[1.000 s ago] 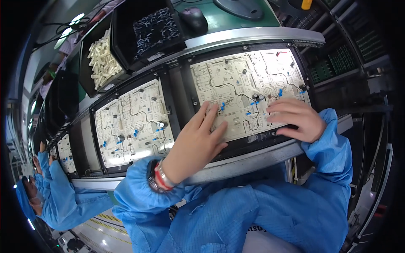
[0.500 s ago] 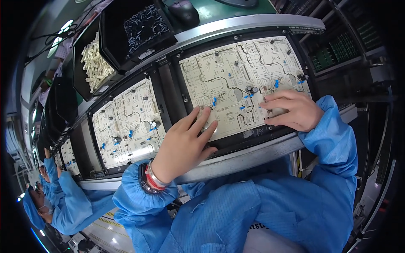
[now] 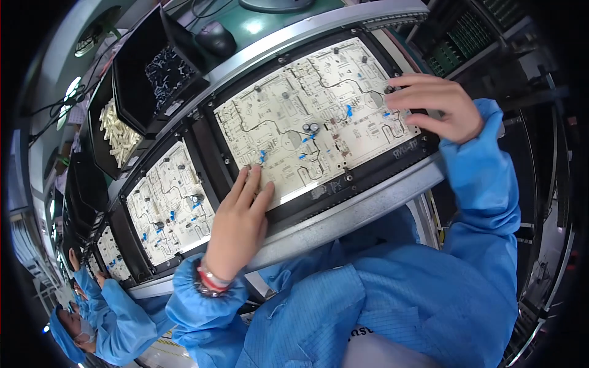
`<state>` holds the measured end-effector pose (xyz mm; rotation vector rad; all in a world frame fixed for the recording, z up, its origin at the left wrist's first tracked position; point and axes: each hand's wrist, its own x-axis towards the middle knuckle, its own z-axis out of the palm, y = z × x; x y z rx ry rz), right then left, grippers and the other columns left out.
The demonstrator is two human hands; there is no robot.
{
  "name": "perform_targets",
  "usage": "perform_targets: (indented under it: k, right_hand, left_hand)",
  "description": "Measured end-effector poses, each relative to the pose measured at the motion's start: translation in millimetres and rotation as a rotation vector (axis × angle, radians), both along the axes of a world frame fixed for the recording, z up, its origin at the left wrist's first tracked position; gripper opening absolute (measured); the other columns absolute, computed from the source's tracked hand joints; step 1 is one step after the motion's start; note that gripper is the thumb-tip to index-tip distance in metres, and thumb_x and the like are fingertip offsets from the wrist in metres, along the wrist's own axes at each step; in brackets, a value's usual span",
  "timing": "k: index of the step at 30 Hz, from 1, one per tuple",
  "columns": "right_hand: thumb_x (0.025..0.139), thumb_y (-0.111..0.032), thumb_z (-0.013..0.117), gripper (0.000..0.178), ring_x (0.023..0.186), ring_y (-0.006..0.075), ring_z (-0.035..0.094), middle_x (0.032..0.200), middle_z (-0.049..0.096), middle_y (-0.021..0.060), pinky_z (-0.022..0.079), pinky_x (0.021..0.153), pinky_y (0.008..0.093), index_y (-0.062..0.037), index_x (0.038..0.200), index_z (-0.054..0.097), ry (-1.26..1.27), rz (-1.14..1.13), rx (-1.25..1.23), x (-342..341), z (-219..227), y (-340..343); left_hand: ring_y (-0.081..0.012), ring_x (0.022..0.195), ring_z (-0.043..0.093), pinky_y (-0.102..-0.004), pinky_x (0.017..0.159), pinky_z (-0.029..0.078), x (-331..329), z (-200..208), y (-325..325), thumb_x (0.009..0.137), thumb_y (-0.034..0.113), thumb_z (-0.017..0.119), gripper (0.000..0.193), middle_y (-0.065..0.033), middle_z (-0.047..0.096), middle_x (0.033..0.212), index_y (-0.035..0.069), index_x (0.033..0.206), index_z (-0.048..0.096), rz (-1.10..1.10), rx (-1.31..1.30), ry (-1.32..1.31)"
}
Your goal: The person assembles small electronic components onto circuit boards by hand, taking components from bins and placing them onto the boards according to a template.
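A white printed circuit board (image 3: 362, 144), dotted with blue components (image 3: 349, 111) and black capacitors (image 3: 310, 128), lies in a black carrier frame (image 3: 392, 161). My left hand (image 3: 236, 224) is open, its outstretched fingertips resting at the board's lower left corner beside a blue component. Over the board's right edge, my right hand (image 3: 438, 107) is open with thumb and fingers apart. Its fingertips are near a small black capacitor there. Whether they touch the board I cannot tell. Neither hand visibly holds anything.
Further left along the metal rail (image 3: 362, 199) sits another populated board (image 3: 169, 208). Black bins of dark parts (image 3: 169, 73) and cream-coloured parts (image 3: 119, 135) stand behind, near a computer mouse (image 3: 216, 40). A co-worker in blue (image 3: 113, 306) is at far left. Green boards fill a rack (image 3: 457, 52).
My right hand has moved from the board's lower right area to its right edge. The left hand has stayed at the lower left corner. The whole view has shifted and turned a little.
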<state>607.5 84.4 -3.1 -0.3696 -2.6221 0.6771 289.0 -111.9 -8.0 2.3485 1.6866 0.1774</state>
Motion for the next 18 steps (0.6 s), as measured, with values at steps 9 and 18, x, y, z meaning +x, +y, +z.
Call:
perform_targets:
  k: [9,18]
  right_hand:
    - [0.067,-0.021,0.075,0.035,0.123,0.036,0.038,0.127,0.047,0.0124,0.034,0.098,0.047,-0.0073,0.097,0.065,-0.315,0.031,-0.259,42.7,-20.4,2.3]
    - [0.059,-0.033,0.078,0.04,0.116,0.0279,0.048,0.117,0.055,0.0078,0.024,0.104,0.0525,-0.0119,0.09,0.063,-0.4,-0.036,-0.109,37.8,-12.2,0.0]
  left_hand:
    - [-0.0366,0.107,0.05,-0.038,0.09,0.043,-37.7,37.0,66.7,0.08,-0.003,0.051,0.031,-0.0181,0.048,0.123,0.001,0.11,0.055,0.084,0.046,-0.096]
    - [-0.0364,0.102,0.051,-0.0373,0.087,0.044,-76.6,-5.3,104.5,0.078,0.0,0.054,0.037,-0.0172,0.05,0.116,-0.003,0.115,0.05,0.078,0.204,-0.018]
